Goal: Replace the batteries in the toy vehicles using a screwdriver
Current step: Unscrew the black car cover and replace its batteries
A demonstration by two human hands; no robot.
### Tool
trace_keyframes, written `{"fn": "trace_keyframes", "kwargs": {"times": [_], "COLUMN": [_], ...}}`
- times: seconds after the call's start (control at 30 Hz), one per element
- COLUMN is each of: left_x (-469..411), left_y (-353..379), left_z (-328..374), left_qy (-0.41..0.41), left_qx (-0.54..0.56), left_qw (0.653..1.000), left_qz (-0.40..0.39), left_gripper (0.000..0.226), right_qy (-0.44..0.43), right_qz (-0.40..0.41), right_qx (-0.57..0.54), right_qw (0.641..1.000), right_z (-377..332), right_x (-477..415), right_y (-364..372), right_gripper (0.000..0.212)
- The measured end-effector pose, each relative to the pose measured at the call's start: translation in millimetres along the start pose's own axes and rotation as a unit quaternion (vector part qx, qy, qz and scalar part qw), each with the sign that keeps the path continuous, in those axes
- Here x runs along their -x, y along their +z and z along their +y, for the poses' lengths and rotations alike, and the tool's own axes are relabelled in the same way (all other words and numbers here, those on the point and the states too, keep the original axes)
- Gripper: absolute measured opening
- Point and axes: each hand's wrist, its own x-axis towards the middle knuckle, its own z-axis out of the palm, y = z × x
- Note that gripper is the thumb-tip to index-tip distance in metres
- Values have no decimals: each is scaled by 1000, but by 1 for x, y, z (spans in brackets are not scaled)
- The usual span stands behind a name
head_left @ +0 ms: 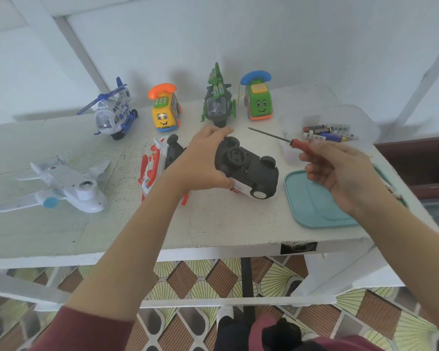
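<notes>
The left hand (pixel 203 158) has its grip closed around the toy car (pixel 249 173), which lies underside up on the bench (pixel 213 224), near the front edge; the right hand (pixel 340 171) has its grip closed on the red handle of the screwdriver (pixel 284 140), tip raised and pointing away from the car, well clear of it. No screw head can be made out on the black underside, so the tip may seat badly and slip, scoring the plastic or striking the left fingers (pixel 218 131) wrapped over the wheel end. The car is steadied by 1 hand only; downward pressure could roll it on its roof. A freed screw could be lost off the edge. Spare batteries (pixel 327 133) sit in a clear tub (pixel 365 122) beside the teal lid (pixel 312 203), close to the right elbow's sweep
</notes>
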Motion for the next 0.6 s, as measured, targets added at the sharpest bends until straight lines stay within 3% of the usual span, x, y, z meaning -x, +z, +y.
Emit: {"fn": "trace_keyframes", "kwargs": {"times": [0.13, 0.23, 0.37, 0.6], "left_x": [2, 7, 13, 12], "left_y": [5, 15, 29, 42], "left_z": [2, 3, 6, 6], "left_qy": [-43, -73, -78, -64], "left_qx": [-3, 24, 74, 52], "left_qw": [999, 994, 985, 967], "left_qz": [26, 73, 135, 242], "left_gripper": [80, 76, 72, 73], "right_qy": [5, -10, -63, -174], "right_qz": [3, -4, -12, -18], "right_qx": [12, 42, 136, 241], "right_qw": [1000, 999, 989, 955], "right_z": [2, 3, 6, 12], "right_x": [0, 2, 5, 12], "right_y": [-3, -6, -6, 3], "right_gripper": [9, 21, 23, 18]}}
